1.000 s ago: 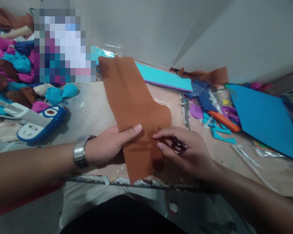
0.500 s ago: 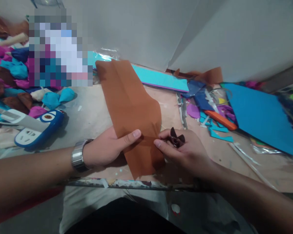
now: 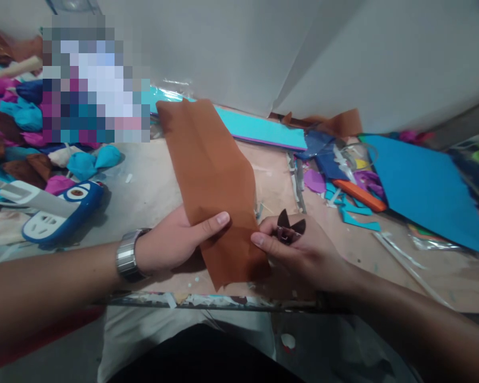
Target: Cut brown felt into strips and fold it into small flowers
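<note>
A long brown sheet of paper [image 3: 207, 165] lies folded lengthwise on the work table [image 3: 151, 186], running from the far wall to the near edge. My left hand [image 3: 175, 242], with a metal watch at the wrist, grips the sheet's left edge near its lower end, thumb on top. My right hand [image 3: 299, 250] pinches the sheet's right edge with thumb and forefinger; small dark scissors [image 3: 288, 227] sit in its fingers, handles sticking up.
A blue and white power strip [image 3: 56, 213] lies at the left below several crumpled coloured paper balls [image 3: 27, 111]. A cyan strip [image 3: 259, 130], an orange cutter [image 3: 357, 194], paper scraps and a large blue sheet [image 3: 423, 191] lie at the right.
The flap at the sheet's right side has been folded over, so the sheet is narrower. My right hand has turned, and the scissors now show in it.
</note>
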